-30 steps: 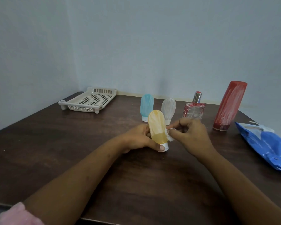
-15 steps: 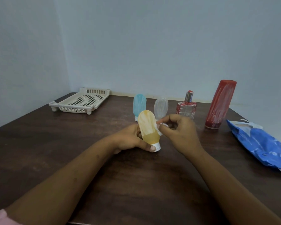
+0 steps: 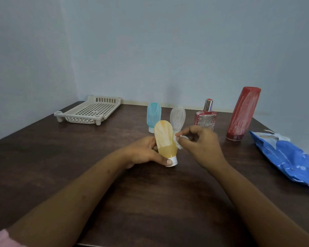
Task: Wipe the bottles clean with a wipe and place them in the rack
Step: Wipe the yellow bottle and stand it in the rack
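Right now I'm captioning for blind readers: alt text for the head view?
A left hand grips a yellow plastic squeeze bottle, cap down, while the right hand pinches a white wipe against it. Four other bottles, a cream slotted rack and a blue wipe pack sit on the dark wooden table.

Wipe [image 3: 178, 142] slightly higher on yellow bottle [image 3: 165, 139]

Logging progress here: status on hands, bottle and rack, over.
Left hand grips yellow bottle near its cap. Right hand pinches wipe against it. Rack holds no bottles, nothing blocking the way.
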Tool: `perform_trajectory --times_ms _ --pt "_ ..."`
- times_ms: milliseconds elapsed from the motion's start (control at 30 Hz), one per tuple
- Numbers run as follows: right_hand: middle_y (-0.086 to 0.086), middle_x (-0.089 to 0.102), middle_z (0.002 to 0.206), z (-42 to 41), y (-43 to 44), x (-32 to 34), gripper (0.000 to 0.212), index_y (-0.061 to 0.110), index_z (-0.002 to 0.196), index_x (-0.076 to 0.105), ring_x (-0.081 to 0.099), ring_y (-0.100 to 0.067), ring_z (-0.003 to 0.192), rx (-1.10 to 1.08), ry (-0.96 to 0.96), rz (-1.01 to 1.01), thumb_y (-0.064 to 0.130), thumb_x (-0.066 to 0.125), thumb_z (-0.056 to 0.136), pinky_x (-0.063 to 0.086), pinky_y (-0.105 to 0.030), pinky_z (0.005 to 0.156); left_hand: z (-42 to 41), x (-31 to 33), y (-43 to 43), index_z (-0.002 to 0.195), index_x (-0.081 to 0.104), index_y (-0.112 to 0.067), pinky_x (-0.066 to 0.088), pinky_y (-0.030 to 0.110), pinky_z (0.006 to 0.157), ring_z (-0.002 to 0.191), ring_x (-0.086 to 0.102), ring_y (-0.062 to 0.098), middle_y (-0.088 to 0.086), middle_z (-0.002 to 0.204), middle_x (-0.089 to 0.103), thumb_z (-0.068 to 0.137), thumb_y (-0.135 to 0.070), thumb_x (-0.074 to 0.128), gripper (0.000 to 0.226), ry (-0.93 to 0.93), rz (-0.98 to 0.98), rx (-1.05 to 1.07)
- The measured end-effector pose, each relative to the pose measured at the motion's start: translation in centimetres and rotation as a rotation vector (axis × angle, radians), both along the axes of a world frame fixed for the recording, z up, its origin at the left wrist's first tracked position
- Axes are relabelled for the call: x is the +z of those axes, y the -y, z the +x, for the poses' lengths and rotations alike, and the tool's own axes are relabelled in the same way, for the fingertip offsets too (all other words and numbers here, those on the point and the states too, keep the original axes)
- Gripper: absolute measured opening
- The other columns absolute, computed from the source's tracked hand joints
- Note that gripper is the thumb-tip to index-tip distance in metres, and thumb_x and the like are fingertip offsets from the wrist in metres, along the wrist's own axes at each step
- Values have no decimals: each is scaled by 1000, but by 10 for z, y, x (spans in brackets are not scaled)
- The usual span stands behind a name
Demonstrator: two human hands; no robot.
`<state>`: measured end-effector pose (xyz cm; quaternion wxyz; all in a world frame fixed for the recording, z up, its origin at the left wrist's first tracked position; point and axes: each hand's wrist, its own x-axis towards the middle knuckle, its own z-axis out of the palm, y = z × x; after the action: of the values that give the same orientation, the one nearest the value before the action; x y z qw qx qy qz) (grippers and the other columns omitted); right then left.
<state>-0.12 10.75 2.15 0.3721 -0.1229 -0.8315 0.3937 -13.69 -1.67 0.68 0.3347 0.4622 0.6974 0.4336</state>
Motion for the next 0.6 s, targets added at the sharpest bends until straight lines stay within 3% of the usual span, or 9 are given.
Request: perform_trajectory --times_ms 100,233,367,500,600 --pt "12 66 71 -2 5 1 16 20 78 71 59 4 63 11 -75 8 4 67 79 43 -7 56 2 1 1 120 61 -18 47 22 96 106 64 5 -6 111 71 76 -9 79 48 -5 3 0" --pt "13 67 70 0 1 -1 19 22 75 70 59 3 62 13 -34 14 3 68 78 43 -7 55 2 0 0 122 61 -18 45 26 102 109 63 7 -7 113 71 75 -10 80 50 -3 1 6" --pt "14 66 73 -3 3 -2 14 18 81 71 60 3 68 -17 -83 12 5 67 80 45 -8 58 2 2 0 121 60 -18 45 22 96 108 63 6 -7 113 70 76 -10 79 50 -9 -11 4" --pt "13 68 76 0 1 -3 21 23 77 70 63 0 70 34 -69 46 2 68 78 48 -10 60 4 2 2 120 61 -18 47 16 89 105 64 3 -6 113 71 77 -7 78 47 -5 -3 6" --pt "14 67 74 -2 -4 -4 21 23 76 69 61 1 68 1 -49 46 2 67 79 47 -10 59 4 1 1 120 62 -14 47 19 92 106 65 7 -4 112 71 77 -8 78 46 -6 -6 9"
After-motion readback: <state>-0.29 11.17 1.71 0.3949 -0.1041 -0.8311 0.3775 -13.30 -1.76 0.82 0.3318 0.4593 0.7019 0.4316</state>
